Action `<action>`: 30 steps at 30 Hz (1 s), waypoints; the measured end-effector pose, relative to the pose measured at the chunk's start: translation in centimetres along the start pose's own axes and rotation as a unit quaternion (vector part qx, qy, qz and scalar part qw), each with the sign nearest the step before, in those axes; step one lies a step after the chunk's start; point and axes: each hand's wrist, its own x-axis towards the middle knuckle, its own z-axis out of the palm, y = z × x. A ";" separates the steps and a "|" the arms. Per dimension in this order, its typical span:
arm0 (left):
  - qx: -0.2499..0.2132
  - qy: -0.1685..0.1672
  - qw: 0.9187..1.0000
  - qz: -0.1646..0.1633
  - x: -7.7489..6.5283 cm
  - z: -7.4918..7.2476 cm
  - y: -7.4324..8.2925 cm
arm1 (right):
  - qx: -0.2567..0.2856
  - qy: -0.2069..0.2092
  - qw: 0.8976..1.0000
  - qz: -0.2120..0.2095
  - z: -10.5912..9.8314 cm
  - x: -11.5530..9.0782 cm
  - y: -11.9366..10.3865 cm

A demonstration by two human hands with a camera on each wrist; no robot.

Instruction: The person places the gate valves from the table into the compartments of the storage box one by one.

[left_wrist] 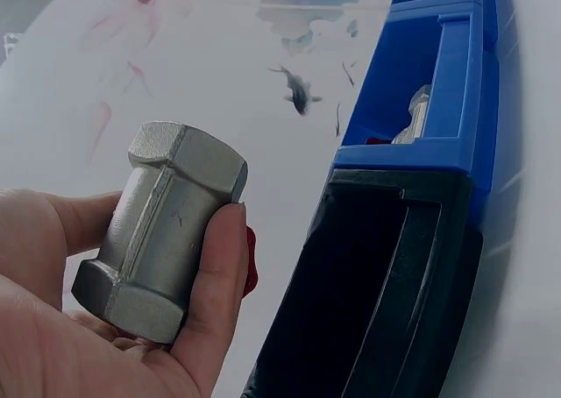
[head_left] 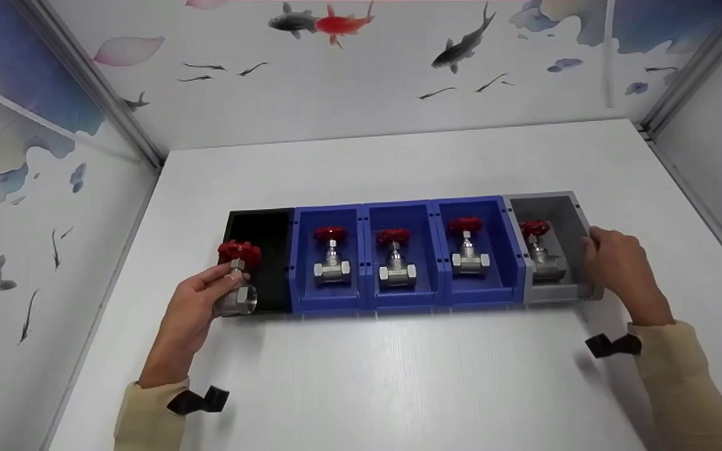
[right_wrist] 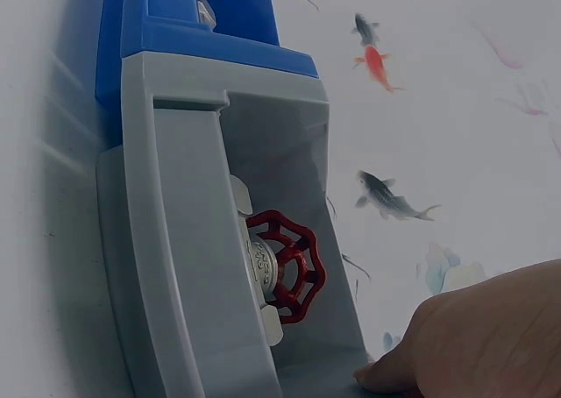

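My left hand point(head_left: 195, 304) holds a metal valve with a red handwheel point(head_left: 239, 252) over the near left part of the black bin point(head_left: 273, 250). Thumb and fingers pinch it below the wheel. In the left wrist view the steel valve body point(left_wrist: 166, 227) faces the camera, its wheel mostly hidden behind the fingers. At the row's other end my right hand point(head_left: 623, 269) grips the outer side wall of the grey bin point(head_left: 561, 213). Inside that bin lies another valve point(head_left: 543, 260), whose red handwheel point(right_wrist: 294, 266) shows in the right wrist view.
Three blue bins stand joined between the black and grey ones. Each contains a red-wheeled valve: left point(head_left: 331, 270), middle point(head_left: 397, 272) and right point(head_left: 469, 262). The row sits on a white table point(head_left: 398, 376), with fish-painted panels point(head_left: 386, 81) behind and at both sides.
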 end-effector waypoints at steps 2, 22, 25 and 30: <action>-0.004 -0.002 1.000 0.002 0.2 0.0 0.0 | -0.001 -0.002 1.000 0.002 0.0 0.0 0.0; 0.005 -0.009 1.000 -0.007 1.9 0.6 0.0 | 0.001 -0.009 1.000 0.012 0.1 0.1 0.0; 0.014 -0.007 1.000 -0.007 2.1 0.6 -0.1 | 0.002 0.000 1.000 0.003 0.1 0.1 0.1; 0.028 -0.006 1.000 -0.005 2.4 0.7 -0.2 | 0.007 0.008 1.000 -0.007 0.2 0.1 0.4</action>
